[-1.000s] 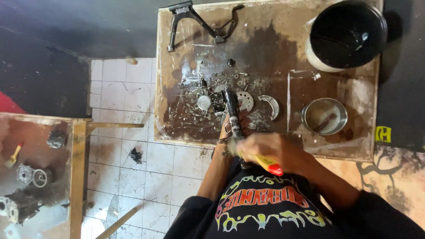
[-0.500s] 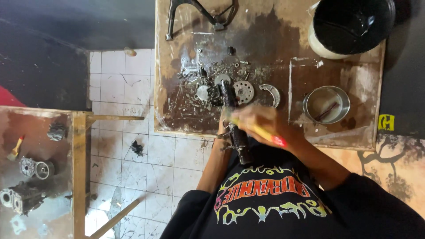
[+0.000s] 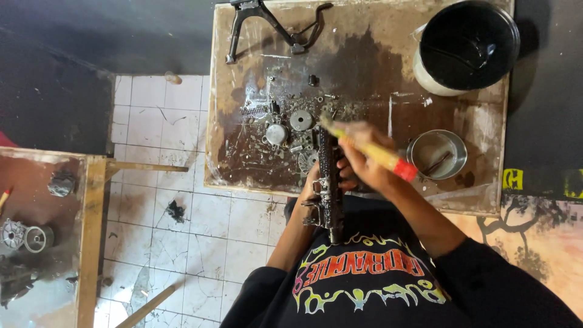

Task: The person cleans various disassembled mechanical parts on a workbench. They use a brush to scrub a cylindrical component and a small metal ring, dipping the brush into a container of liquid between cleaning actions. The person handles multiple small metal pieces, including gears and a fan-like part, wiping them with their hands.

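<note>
My left hand (image 3: 311,184) grips a long, dark, greasy metal part (image 3: 330,188) from the left side and holds it above the near edge of the oily wooden table (image 3: 234,164). My right hand (image 3: 363,159) is shut on a brush with a yellow handle and a red end (image 3: 388,161). Its bristles (image 3: 326,123) lie at the far end of the part. Small round discs (image 3: 302,119), a spring (image 3: 255,111) and other little metal pieces lie on the table just beyond.
A steel bowl (image 3: 438,153) stands to the right of my hands, and a black bucket (image 3: 467,42) at the far right corner. A black bent bracket (image 3: 267,24) lies at the table's far edge. A second bench (image 3: 36,200) on the left carries engine parts (image 3: 24,237). White floor tiles (image 3: 182,200) lie between.
My right hand has carried the brush along the part from its near end to its far end. The left hand keeps hold of the part.
</note>
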